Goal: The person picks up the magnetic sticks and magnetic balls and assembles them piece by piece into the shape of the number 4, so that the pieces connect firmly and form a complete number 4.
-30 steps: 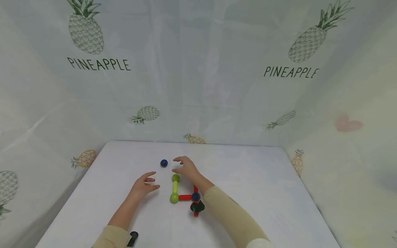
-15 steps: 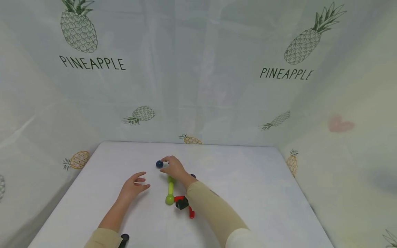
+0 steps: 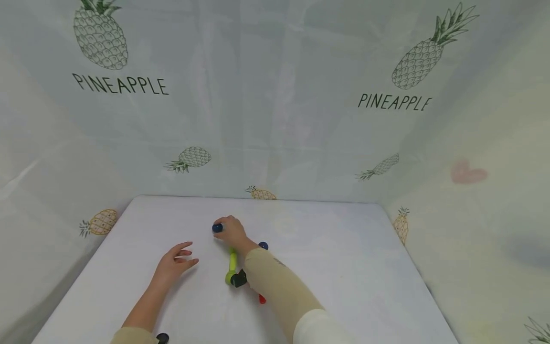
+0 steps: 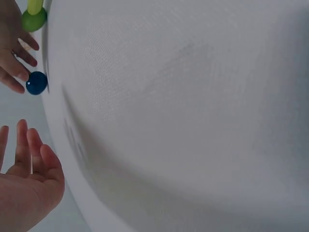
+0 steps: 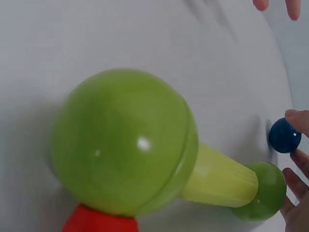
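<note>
At the far left of the table, my right hand has thumb and fingers around a dark blue ball. The right wrist view shows fingertips on either side of that blue ball. Below this hand lies a ball-and-rod toy frame. Its yellow-green rod joins a near green ball to a far green ball, and a red rod leaves the near one. The sleeve hides much of the frame. My left hand holds nothing, fingers loosely spread, left of the frame.
Another blue ball shows beyond the right forearm, and a red rod end sticks out under it. A black wrist device overlaps the near green ball. A pineapple-print curtain surrounds the white table.
My right hand has reached left to the loose blue ball and closed its fingers around it. The left hand stays beside the frame, its fingers still spread. The head view has shifted slightly.
</note>
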